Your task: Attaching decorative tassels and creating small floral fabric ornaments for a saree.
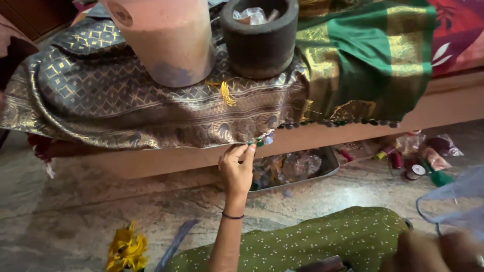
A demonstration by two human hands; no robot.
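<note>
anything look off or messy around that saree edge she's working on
Mostly clutter. Thread spools and plastic packets lie scattered on the stone floor under the ledge, and a loose yellow tassel sits on the grey-gold fabric away from the hem. The left hand pinches the hem's beaded edge; the right hand is blurred. No damage visible.

grey-gold diamond-patterned cloth (126, 95), green-gold cloth (368, 55), yellow tassel (228, 93), terracotta pot (164, 38).

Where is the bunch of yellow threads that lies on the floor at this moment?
In the head view, the bunch of yellow threads lies on the stone floor at the lower left, left of the raised forearm and below the grey-gold fabric.
</note>
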